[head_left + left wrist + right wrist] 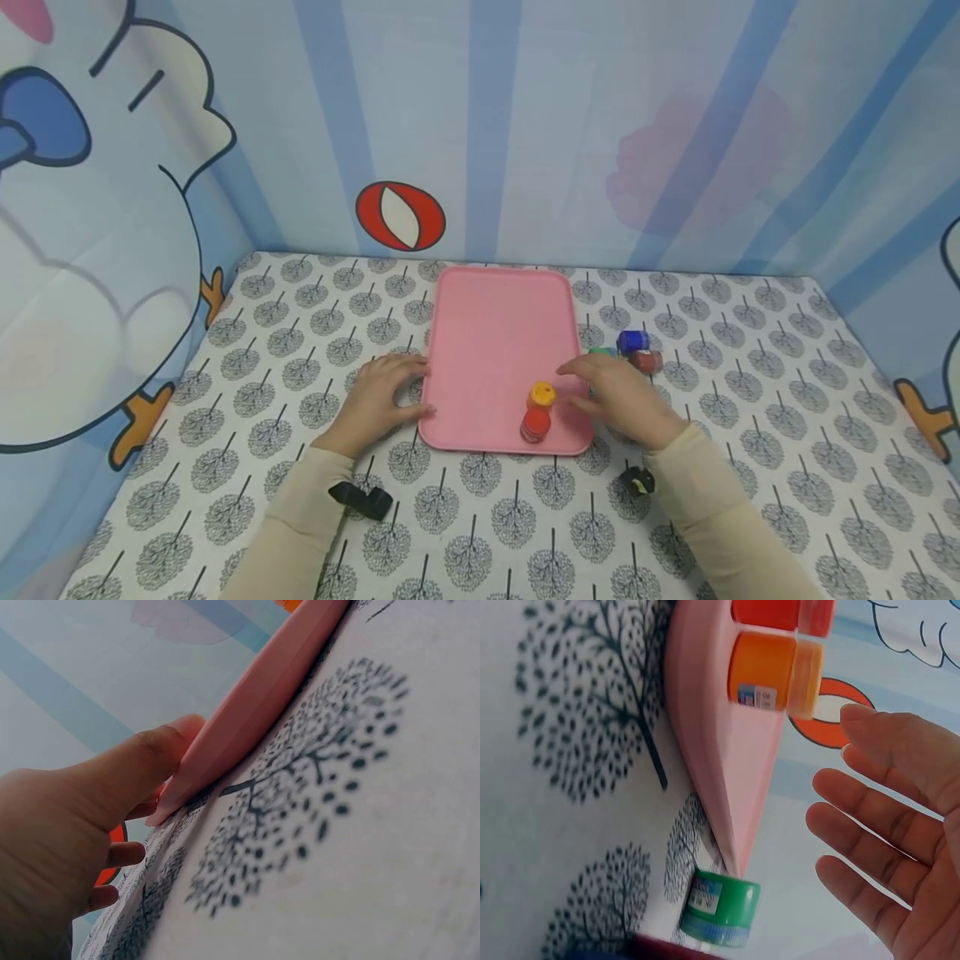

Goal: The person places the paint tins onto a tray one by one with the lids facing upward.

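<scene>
Two small lidded jars stand side by side near the front right of the pink tray (495, 333): a red jar (536, 425) and an orange-yellow jar (542, 397). My left hand (381, 397) is at the tray's left edge, thumb and fingers spread apart; in the left wrist view the thumb touches the rim. Over the right edge hovers my right hand (618, 396), fingers loosely bent and nothing between them, its tips close to the orange-yellow jar. Just beyond that hand, a green jar (724, 907) is partly hidden by it in the head view.
Right of the tray, on the tree-patterned cloth (750, 467), are a blue jar (633, 341) and a brownish-red jar (647, 361). Black straps (362, 500) hang by the wrists. A printed curtain (540, 125) rises behind the table.
</scene>
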`<state>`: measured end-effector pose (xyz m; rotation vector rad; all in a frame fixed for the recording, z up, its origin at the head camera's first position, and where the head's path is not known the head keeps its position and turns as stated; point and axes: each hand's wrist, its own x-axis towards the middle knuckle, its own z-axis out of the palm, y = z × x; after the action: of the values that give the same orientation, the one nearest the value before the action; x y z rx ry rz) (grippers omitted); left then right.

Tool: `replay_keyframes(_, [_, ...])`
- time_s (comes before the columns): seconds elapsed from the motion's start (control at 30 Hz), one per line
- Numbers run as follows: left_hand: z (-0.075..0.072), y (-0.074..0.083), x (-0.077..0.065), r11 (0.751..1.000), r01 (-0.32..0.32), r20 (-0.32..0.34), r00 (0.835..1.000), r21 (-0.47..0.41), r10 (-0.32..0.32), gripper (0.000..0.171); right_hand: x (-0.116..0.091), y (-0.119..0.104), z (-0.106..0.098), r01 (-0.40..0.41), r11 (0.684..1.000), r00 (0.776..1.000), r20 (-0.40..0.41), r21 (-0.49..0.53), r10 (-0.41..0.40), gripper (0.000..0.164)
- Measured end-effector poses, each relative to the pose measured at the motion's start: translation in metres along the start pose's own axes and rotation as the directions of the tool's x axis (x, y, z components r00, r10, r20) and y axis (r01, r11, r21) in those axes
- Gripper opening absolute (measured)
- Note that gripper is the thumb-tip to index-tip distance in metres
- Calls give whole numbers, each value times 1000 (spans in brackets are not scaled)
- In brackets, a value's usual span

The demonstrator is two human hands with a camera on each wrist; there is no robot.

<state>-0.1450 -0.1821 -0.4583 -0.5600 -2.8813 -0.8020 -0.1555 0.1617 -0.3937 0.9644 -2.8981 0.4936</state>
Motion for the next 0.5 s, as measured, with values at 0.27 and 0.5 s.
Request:
replay_keyframes(0.27, [-1,1,0,1000,8,3,1000,6,-8,62,-5,8,-5,-27,1000,999,-17,12,27,36])
replay_keyframes(0.5, [-1,1,0,1000,2,2,1000,10,-2,63,-11,17,-7,-69,997,998,-10,25,69,40])
